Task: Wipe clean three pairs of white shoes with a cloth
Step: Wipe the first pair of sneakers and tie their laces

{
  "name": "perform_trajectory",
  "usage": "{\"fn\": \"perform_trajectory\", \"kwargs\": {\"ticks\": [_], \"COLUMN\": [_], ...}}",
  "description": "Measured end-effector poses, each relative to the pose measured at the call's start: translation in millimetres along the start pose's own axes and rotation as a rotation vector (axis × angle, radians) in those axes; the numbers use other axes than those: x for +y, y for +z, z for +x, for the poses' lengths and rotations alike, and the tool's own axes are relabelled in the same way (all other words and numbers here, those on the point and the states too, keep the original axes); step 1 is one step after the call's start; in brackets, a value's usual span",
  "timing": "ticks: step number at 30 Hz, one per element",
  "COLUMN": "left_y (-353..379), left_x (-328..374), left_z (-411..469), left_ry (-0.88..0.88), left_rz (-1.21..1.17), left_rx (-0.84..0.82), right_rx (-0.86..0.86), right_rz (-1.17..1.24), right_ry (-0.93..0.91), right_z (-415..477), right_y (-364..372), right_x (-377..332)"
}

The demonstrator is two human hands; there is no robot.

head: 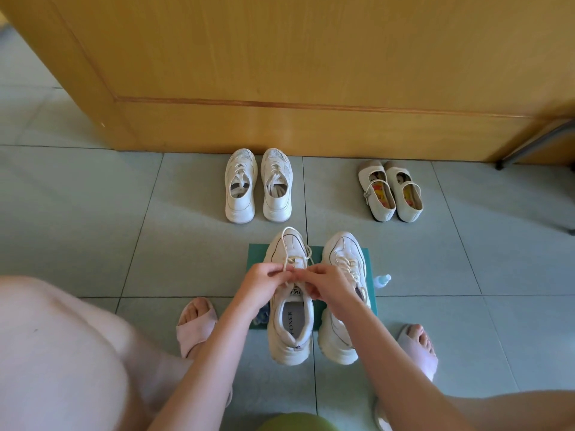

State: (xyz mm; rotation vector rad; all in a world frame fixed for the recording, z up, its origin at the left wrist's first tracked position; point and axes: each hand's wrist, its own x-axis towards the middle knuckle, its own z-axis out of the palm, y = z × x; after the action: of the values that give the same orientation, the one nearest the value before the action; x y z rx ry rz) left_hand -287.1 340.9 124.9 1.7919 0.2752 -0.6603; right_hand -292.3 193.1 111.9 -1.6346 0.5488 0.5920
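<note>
We are crouched over the nearest pair of white sneakers (314,297), which stands on a green mat (370,275) on the tiled floor (93,213), the heels hanging over the mat's near edge. Our left hand (263,283) and right hand (326,283) meet over the tongue of the left sneaker (291,309), and both have the fingers (280,270) pinched closed on its lace (287,244), which loops up toward the toe.

What could go wrong from here, as we judge it: a hard tug on the lace could tip or drag the sneaker off the mat, since nothing else pins it down. It could also knock the small clear bottle (383,279) lying just beside the right sneaker (340,293) at the mat's right edge. And a lace left loose would trail under the cloth once wiping starts.

The cloth itself is hard to place; a bluish patterned scrap (261,315) shows just left of the left sneaker, under our left forearm, and that may be it, though most of it is hidden.

The other two pairs wait farther off, close to the wooden door (280,57): laced sneakers (258,185) in the middle, strapped flats (390,191) to the right, well apart from our hands.
</note>
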Motion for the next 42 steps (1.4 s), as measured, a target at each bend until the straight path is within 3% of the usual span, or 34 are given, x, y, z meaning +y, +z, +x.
{"fn": "perform_trajectory", "kwargs": {"ticks": [4,9,11,15,18,21,23,27,32,36,42], "left_y": [7,12,11,5,5,4,4,5,3,5,5], "left_x": [-1,5,8,7,5,6,5,3,-2,-6,-3], "left_z": [3,5,3,3,3,2,3,3,7,9,3], "left_ry": [0.103,0.120,0.140,0.156,0.081,0.005,-0.025,-0.016,0.170,0.267,0.279], "left_rz": [0.170,0.348,0.282,0.115,-0.100,-0.286,-0.309,-0.255,0.028,0.196,0.068], "left_rx": [0.089,-0.144,-0.144,0.009,0.049,0.057,0.062,0.064,0.084,0.174,0.202], "right_rx": [0.127,0.046,0.032,0.077,0.130,0.151,0.055,-0.117,-0.002,-0.027,-0.078], "right_rz": [-0.084,-0.197,-0.295,-0.624,-0.726,-0.627,-0.538,-0.505,-0.431,-0.380,-0.364], "right_ry": [-0.229,-0.374,-0.360,-0.460,-0.451,-0.469,-0.452,-0.394,-0.348,-0.295,-0.312], "right_z": [-6,-7,-2,6,4,-6,-14,-20,-13,-6,2], "right_y": [1,5,6,-4,-14,-21,-22,-20,-19,-14,-11], "right_x": [-17,-33,-30,-18,-16,-17,-20,-15,-8,-7,-12]}}
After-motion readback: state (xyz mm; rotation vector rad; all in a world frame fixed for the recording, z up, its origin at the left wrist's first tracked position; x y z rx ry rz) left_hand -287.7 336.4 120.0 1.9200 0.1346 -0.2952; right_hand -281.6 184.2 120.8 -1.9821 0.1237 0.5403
